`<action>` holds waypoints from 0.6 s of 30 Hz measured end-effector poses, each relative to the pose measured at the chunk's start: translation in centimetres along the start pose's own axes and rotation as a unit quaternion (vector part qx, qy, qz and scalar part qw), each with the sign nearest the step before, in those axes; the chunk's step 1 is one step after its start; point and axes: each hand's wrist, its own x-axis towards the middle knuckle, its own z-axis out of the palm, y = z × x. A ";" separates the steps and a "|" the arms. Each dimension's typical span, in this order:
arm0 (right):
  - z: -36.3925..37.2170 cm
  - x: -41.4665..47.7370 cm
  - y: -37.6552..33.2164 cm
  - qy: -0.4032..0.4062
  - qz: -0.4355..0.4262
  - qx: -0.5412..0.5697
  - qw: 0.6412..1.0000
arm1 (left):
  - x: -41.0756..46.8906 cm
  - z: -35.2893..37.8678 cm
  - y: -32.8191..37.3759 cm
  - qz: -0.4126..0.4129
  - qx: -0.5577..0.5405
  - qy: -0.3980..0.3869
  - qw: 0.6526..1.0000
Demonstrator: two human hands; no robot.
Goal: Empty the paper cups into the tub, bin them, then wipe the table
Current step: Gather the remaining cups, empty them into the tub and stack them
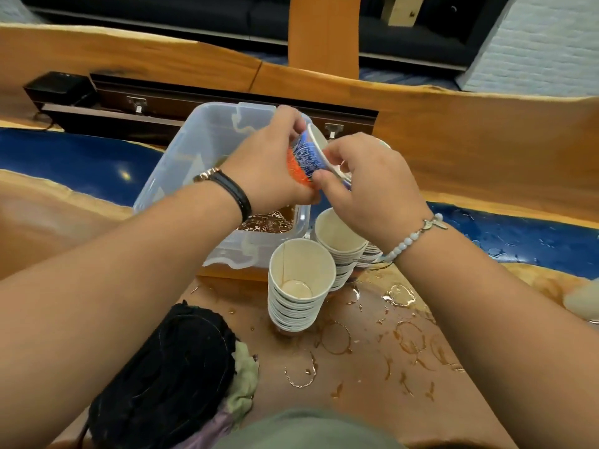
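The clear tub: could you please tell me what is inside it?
Brown liquid pools at the near end of the tub. The left hand and right hand, holding a paper cup over it, hide much of its floor.

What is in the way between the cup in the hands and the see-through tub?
Nothing visible. The left hand and right hand hold the blue-and-orange paper cup tilted over the clear plastic tub, which has no lid on. The stacked cups stand beside it, out of the path.
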 end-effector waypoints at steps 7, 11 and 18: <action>-3.2 -3.0 1.3 0.058 -0.055 -0.089 0.993 | 0.0 2.4 -1.7 -0.004 0.010 -0.079 0.997; -3.0 -4.8 1.7 0.107 -0.118 -0.106 0.981 | 0.0 3.4 -2.7 -0.041 0.092 -0.124 0.987; 2.0 -6.1 3.5 0.027 -0.143 -0.081 0.986 | 0.1 4.1 -3.1 -0.053 0.109 -0.144 0.982</action>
